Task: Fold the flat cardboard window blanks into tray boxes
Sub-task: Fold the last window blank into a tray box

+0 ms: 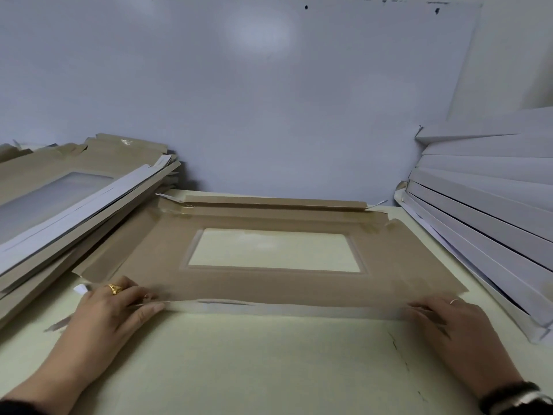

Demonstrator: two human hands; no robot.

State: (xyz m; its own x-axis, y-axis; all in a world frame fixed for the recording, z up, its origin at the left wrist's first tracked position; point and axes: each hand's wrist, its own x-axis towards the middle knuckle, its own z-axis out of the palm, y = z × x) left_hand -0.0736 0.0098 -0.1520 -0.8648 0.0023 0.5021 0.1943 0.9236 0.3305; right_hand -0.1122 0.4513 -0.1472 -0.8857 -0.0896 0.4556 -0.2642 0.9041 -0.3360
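Window blank: light, stiff board, bends at creases. Your left hand and right hand pinch near flap ends; fingers grasping flap. Avoid film window.

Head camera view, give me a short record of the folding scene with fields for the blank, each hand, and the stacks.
blank: brown window blank flat on the table, far flap folded, near flap being lifted
left hand: left hand grips the near flap's left end
right hand: right hand, fingers on the near flap's right end
left stack: flat blanks
right stack: white stacked pieces
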